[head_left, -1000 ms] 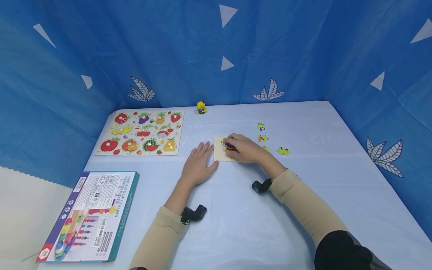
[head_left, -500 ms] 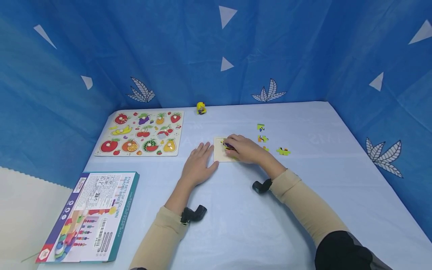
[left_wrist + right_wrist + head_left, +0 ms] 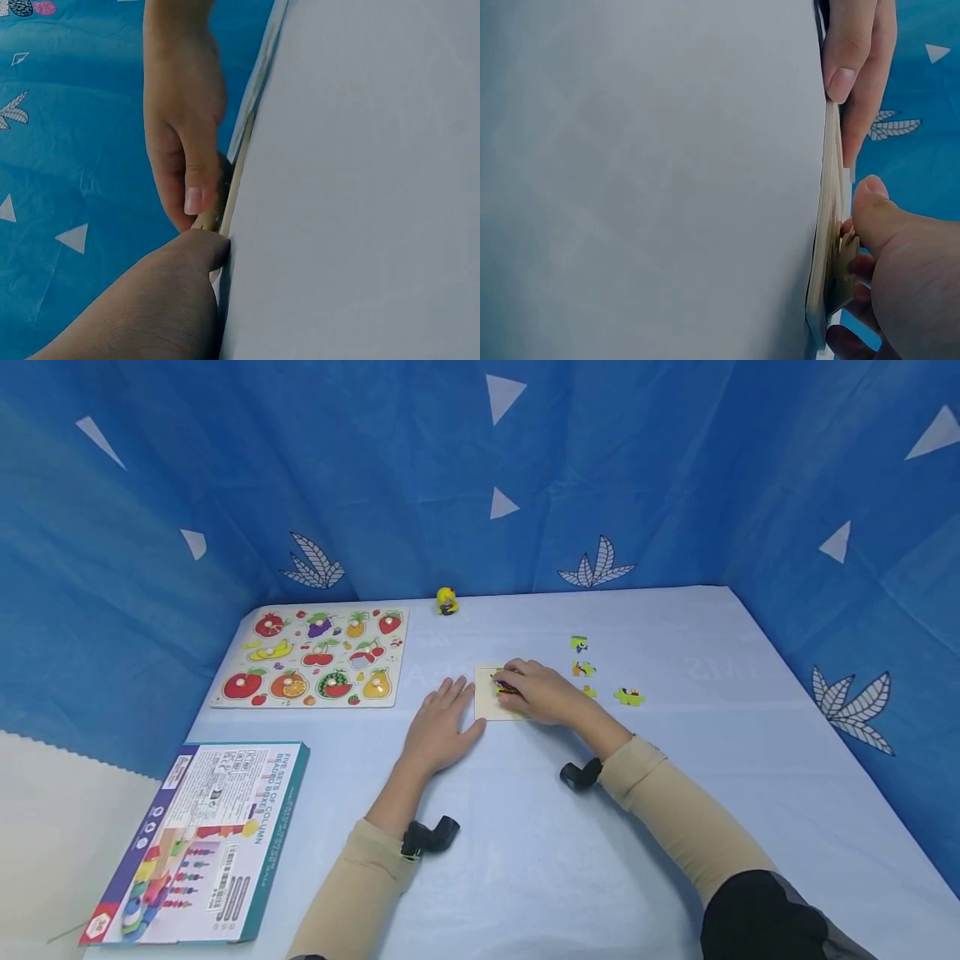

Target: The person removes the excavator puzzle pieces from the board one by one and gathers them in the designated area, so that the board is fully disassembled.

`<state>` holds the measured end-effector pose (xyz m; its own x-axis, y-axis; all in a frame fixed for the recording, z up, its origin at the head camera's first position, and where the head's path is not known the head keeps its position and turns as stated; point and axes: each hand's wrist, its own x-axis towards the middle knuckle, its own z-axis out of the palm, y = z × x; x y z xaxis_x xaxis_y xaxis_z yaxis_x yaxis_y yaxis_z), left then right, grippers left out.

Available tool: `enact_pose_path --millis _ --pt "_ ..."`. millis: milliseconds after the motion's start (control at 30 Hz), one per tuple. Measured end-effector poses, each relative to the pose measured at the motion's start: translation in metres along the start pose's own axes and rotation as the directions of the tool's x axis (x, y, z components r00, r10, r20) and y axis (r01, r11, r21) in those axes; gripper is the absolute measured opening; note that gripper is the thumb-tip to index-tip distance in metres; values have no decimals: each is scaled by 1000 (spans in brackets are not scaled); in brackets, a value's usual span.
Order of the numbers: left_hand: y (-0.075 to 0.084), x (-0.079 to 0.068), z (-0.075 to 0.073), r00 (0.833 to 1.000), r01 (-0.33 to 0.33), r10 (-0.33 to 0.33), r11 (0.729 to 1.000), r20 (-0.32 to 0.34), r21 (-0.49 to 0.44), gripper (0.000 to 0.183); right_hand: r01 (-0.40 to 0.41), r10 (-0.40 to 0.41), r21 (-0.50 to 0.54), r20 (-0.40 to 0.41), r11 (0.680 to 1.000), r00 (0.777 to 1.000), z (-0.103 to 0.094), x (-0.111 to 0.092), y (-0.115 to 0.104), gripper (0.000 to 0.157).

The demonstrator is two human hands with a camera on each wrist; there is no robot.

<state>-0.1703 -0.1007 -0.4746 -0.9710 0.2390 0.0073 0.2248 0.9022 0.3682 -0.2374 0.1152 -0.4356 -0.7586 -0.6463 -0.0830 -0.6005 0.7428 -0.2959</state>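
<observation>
A small pale wooden puzzle board lies on the table in the head view. My left hand rests beside it, fingers spread, with thumb and fingers at the board's left edge. Over the board, my right hand holds a dark and yellow puzzle piece with curled fingers. From the right wrist, that wooden piece looks tilted against the board's upper face, beneath the fingers. The hand covers much of the board's right part.
Right of the board lie several loose yellow-green puzzle pieces. A fruit puzzle board is at the back left, with a toy box in front of it. A small yellow figurine stands at the back edge.
My right hand's thumb and fingers have shifted very slightly over the board, showing a little more of the piece. My left hand stays in place.
</observation>
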Motion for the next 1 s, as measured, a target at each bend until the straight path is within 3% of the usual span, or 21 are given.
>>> enact_pose_path --millis 433,1000 --pt "0 0 0 1000 -2 2 1000 3 1 72 -40 40 76 -8 996 999 3 1 4 52" --pt "2 -1 -1 1000 1 -1 1000 -8 1 71 5 4 103 -85 995 996 3 1 3 42"
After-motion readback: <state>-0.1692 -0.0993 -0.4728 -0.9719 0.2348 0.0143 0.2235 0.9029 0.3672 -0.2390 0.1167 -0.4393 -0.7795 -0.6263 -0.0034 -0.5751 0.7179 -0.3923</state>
